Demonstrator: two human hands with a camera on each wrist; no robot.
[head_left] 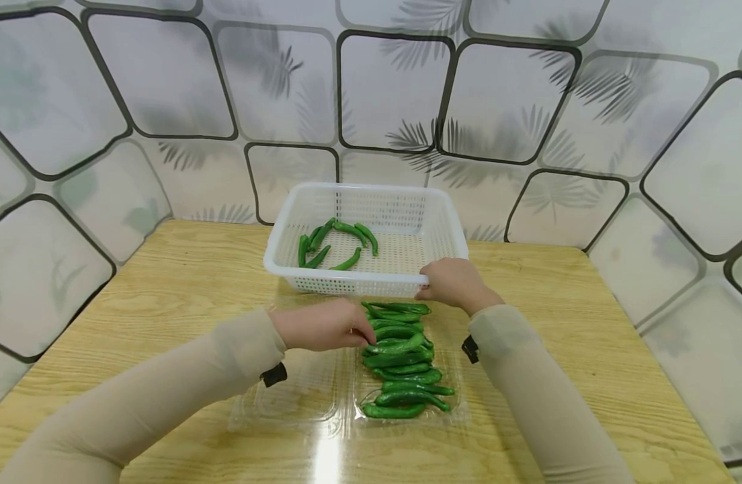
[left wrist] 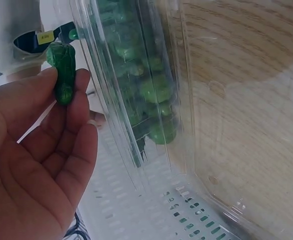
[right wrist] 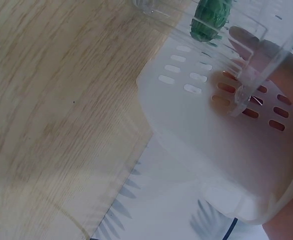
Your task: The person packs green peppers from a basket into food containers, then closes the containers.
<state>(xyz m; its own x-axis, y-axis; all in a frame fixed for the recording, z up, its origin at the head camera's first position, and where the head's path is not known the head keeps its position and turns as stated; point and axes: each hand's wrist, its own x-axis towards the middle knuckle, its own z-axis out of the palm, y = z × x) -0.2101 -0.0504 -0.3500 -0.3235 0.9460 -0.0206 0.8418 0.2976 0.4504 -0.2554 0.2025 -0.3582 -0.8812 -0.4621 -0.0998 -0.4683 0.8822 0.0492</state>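
Note:
In the head view my left hand (head_left: 328, 325) is over the middle of an open clear plastic box (head_left: 298, 390). It pinches a green chili pepper (left wrist: 62, 75) between thumb and fingers, seen end-on in the left wrist view. More green chili peppers (head_left: 407, 398) lie crosswise in a column in the box's right half. My right hand (head_left: 456, 281) grips the front right rim of a white perforated plastic basket (head_left: 347, 274), its thumb over the edge. Several loose chili peppers (head_left: 349, 230) lie in the basket's left part.
The basket stands behind the box, near the back edge of a wooden table (head_left: 558, 349). A patterned wall covering (head_left: 395, 94) rises behind the table and along both sides. The box's empty-looking lid half lies flat to the left of its peppers.

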